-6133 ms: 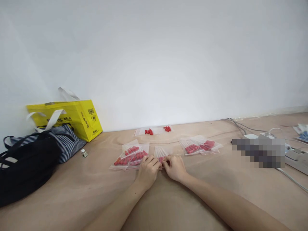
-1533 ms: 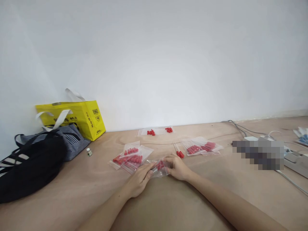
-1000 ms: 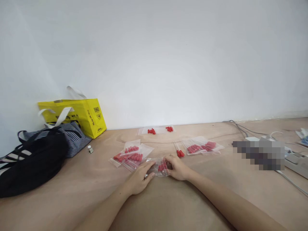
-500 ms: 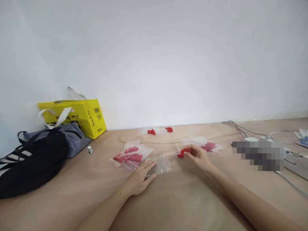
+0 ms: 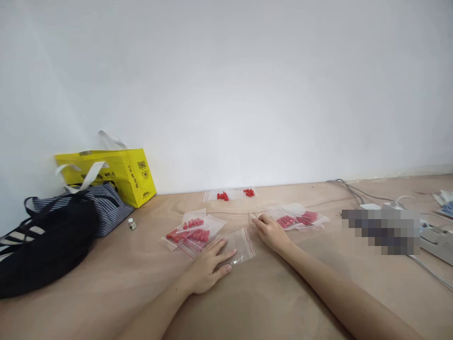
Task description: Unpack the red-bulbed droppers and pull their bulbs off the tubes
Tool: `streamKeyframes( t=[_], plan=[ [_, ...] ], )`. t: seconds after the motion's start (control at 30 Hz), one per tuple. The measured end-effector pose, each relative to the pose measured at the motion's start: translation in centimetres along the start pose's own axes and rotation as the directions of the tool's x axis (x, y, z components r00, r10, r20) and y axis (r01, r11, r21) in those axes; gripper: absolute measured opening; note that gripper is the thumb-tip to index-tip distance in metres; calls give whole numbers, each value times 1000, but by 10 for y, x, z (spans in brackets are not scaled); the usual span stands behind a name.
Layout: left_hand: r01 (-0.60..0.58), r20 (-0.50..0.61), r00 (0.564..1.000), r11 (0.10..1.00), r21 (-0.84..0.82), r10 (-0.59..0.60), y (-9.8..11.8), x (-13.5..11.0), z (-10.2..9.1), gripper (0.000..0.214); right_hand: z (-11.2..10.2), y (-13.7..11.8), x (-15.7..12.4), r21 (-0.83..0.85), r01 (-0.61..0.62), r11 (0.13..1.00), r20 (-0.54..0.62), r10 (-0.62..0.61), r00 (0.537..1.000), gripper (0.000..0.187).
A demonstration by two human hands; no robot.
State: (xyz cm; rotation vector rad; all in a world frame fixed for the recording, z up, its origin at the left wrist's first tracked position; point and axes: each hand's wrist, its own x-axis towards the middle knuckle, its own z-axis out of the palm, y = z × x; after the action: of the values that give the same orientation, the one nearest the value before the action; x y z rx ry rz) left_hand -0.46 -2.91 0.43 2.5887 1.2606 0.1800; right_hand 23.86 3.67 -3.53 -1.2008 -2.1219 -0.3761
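Left hand flat, fingers spread wide, resting on clear bag; bag flat on table, red-striped edge toward right hand. Right hand curled, fingers narrow, over pale sticks; cannot tell whether gripped. Left packets, red contents, overlapping, just beyond left hand. Right packets beside right hand. Farthest: long bag, two red clusters, near wall.

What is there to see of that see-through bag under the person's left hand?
The see-through bag looks like thin, soft plastic, with a red line along its right end and shiny glints near its front edge. It lies flat on the table. The left hand rests spread over its left part, hiding how far it reaches that way.
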Motion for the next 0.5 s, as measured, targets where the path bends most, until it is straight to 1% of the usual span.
streamKeyframes(
  t=[0.07,0.17,0.3,0.4,0.5],
  plan=[
    [-5,-65,998,1000,-29,3,-1,-1,2,41,0,-3,-1,-34,30,999,44,-28,999,23],
    [-43,-170,985,997,-72,30,-3,-1,6,37,-4,-7,-3,-73,67,995,105,-59,993,17],
    [-95,-262,963,992,-87,69,-6,2,11,28,-7,-10,-4,-104,83,991,155,-66,986,16],
    [-122,-330,938,992,-38,103,-6,5,14,25,-10,-10,-5,-118,82,990,174,-60,983,15],
    [-121,-404,903,988,94,149,-5,7,15,28,-15,-10,-7,-130,70,989,177,-46,983,16]
  ],
)
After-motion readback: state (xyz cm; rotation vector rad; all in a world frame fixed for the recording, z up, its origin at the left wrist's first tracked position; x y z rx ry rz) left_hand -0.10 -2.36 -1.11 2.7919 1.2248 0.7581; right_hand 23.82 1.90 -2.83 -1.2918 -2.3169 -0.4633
